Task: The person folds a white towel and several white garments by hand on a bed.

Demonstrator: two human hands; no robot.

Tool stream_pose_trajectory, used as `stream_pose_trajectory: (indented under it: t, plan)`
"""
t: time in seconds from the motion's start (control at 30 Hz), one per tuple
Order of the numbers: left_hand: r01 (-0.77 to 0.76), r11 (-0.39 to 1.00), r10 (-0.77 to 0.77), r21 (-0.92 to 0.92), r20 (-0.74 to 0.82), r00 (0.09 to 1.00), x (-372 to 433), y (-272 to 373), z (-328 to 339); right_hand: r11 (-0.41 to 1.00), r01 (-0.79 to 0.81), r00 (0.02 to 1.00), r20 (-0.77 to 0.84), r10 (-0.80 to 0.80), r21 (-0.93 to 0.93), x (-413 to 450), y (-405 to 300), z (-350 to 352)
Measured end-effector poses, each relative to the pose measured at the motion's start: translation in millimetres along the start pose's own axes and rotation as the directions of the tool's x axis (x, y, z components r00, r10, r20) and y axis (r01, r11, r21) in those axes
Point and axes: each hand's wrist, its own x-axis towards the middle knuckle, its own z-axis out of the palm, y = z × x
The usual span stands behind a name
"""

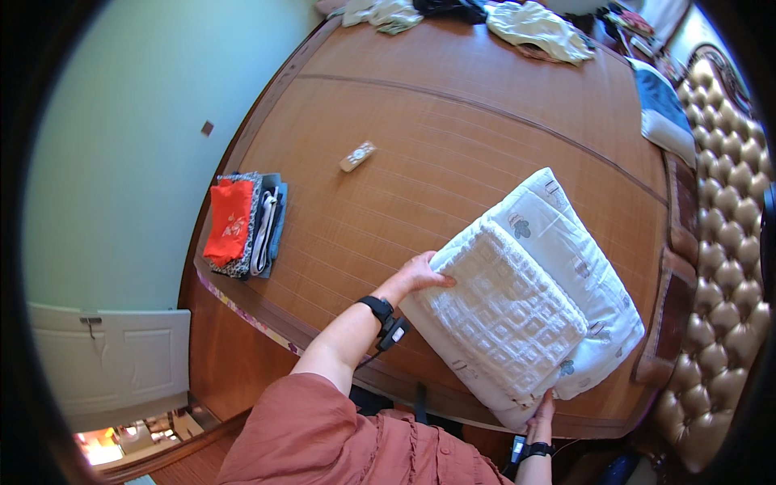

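A folded white quilt with a small printed pattern [585, 260] is tilted over the near right part of the bed. On top of it lies a smaller folded cream plush blanket [503, 309] with a raised square pattern. My left hand [424, 273] grips the left edge of the bundle, thumb on top and fingers beneath. At the near lower corner, my right hand [543, 412] holds the quilt from the edge, its fingers partly hidden under the fabric. Both wrists wear black bands with small devices.
The bed has a brown woven mat [376, 212]. Folded clothes [242, 224] with a red piece on top sit at its left edge; a remote control [358, 156] lies mid-bed. Loose clothes [539, 30] lie along the far edge. A tufted headboard [721, 254] stands to the right.
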Motion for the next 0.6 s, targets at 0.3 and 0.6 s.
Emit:
stream_pose_trajectory:
  t: [0.3, 0.6]
  plan:
    - [0.029, 0.968, -0.113, -0.25, -0.328, 0.938, -3, -97, -184, 0.958, 0.146, 0.985, 0.122, -0.118, -0.249, 23, 0, 260]
    - [-0.127, 0.943, -0.051, -0.309, -0.508, 0.86, 31, -164, -215, 0.926, 0.157, 0.98, 0.173, -0.102, -0.344, 54, 26, 323]
